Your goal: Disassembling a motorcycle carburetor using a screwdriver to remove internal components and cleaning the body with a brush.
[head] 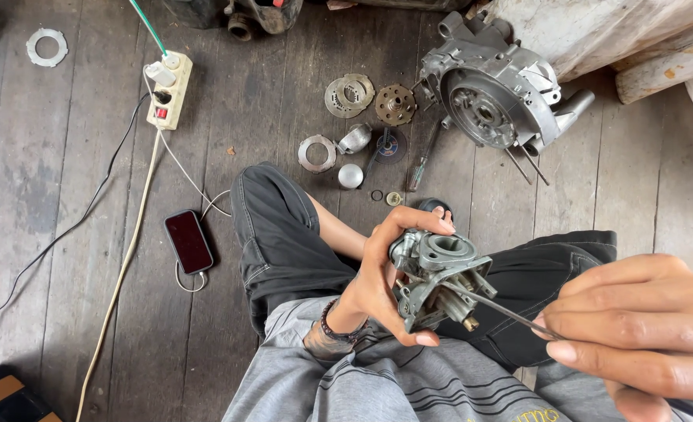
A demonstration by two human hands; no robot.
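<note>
Looking down, head view: a person sits on a plank floor (73,312) with both hands raised over the lap.
Left hand: the left hand (377,285) is curled shut around a small grey metal carburettor (436,273), thumb over the top near its round opening, fingertips underneath; the part is held clear of the lap, tilted toward the camera.
Right hand: the right hand (635,328) is closed in a pinch on a thin metal rod tool (495,306), likely a slim screwdriver; only the shaft shows, and the handle is hidden in the fingers.
Tool tip: it touches the carburettor's lower side, beside a brass-coloured fitting (470,322); whether it sits in a slot I cannot tell.
Doing it well: by my judgement, the left grip should stay firm and still while the rod stays in line with the fitting, with light, steady turning so the tip does not slip off the soft brass.
Floor ahead: an engine casing (491,98) lies near the knees, with discs and rings (350,95), a shiny round cap (351,175) and a screwdriver (423,164) spread just beside it.
Floor to the left: a dark phone (188,241) lies on its cable, near a white power strip (169,90).
Risk: small parts could drop between the boards.
</note>
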